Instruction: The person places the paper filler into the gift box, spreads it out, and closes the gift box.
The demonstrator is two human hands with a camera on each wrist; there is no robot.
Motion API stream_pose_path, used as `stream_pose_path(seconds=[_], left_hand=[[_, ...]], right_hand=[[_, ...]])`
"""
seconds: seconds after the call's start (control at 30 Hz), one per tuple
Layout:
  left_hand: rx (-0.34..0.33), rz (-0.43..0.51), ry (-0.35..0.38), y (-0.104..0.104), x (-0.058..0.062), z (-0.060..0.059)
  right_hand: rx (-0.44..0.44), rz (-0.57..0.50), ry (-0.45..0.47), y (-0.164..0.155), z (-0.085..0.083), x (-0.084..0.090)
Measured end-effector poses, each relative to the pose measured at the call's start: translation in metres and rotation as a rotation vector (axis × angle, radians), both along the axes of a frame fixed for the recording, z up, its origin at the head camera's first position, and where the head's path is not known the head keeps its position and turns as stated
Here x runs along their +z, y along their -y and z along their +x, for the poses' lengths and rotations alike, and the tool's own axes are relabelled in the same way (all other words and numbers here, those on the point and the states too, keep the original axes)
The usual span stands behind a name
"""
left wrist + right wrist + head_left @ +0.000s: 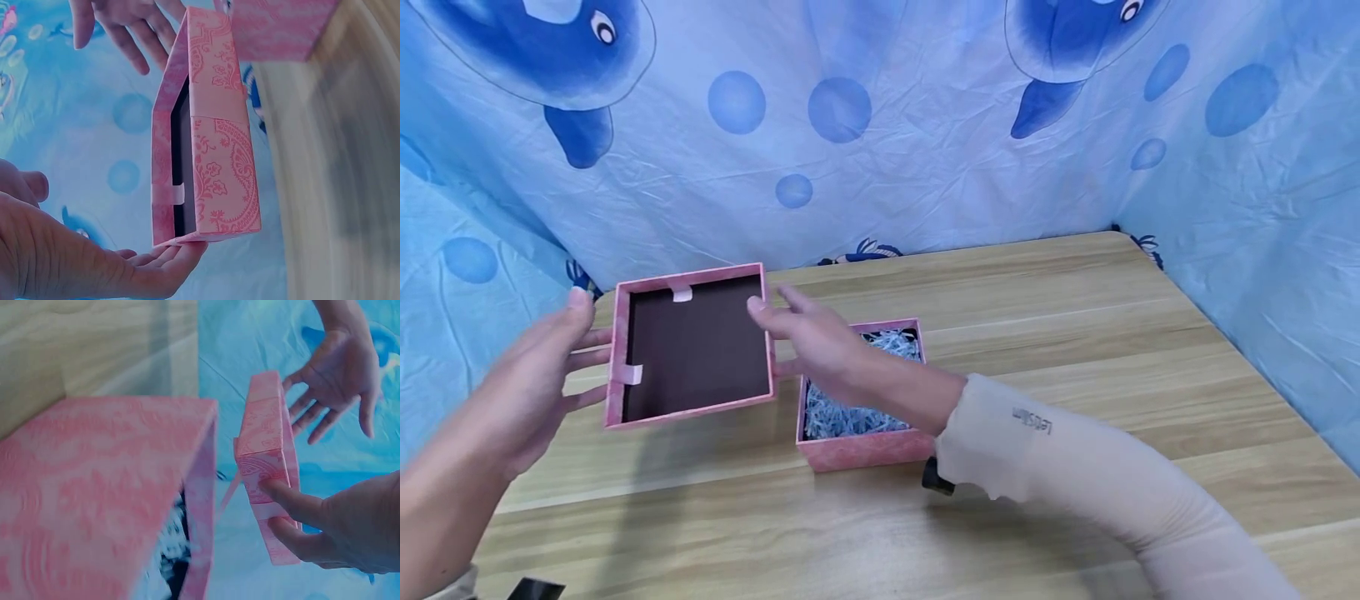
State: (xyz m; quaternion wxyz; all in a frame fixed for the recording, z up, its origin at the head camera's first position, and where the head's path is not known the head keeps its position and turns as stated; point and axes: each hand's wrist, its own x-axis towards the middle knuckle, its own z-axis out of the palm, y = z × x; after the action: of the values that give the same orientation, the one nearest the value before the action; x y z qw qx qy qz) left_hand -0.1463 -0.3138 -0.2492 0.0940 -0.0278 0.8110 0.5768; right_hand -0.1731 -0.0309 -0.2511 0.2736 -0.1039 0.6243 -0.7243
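The lid (692, 346) is held between flat, straight-fingered hands, left hand (538, 383) and right hand (820, 342); the box (865, 442) sits just right on the tabletop (1075, 333).

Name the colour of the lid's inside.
Dark brown inside the pink lid, clearest in the head view.

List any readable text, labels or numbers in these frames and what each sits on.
"LetSlim", as best it reads: small grey print on the pale beige arm sleeve of the right arm, head view; the letters are tiny, so the spelling is uncertain.
Pink paisley-patterned cardboard box lid: ornament only, no text.
Pink cardboard box base holding pale blue shredded paper: no text.
Blue dolphin-print cloth backdrop: pictures only.
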Motion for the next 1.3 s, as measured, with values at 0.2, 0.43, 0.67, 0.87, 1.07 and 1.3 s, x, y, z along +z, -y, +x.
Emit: stream_pose_path(seconds=[0.2, 0.43, 0.67, 0.87, 1.07, 1.3], left_hand=[[-0.048, 0.149, -0.023, -0.024, 0.003, -0.007], [-0.075, 0.188, -0.010, -0.049, 0.005, -0.011], [-0.128, 0.229, -0.010, -0.077, 0.011, -0.004], [-0.150, 0.282, -0.036, -0.110, 0.018, 0.004], [-0.154, 0.324, -0.030, -0.126, 0.022, 0.008], [-0.161, 0.335, -0.014, -0.131, 0.023, 0.009]], right_hand=[[-0.011, -0.056, 0.010, -0.034, -0.003, 0.008], [-0.017, -0.096, 0.004, -0.064, -0.003, 0.007], [0.029, -0.129, -0.011, -0.101, -0.001, 0.008], [0.003, -0.151, -0.021, -0.129, 0.001, 0.010], [0.008, -0.172, -0.001, -0.146, 0.001, 0.008], [0.016, -0.184, 0.004, -0.152, 0.002, 0.005]])
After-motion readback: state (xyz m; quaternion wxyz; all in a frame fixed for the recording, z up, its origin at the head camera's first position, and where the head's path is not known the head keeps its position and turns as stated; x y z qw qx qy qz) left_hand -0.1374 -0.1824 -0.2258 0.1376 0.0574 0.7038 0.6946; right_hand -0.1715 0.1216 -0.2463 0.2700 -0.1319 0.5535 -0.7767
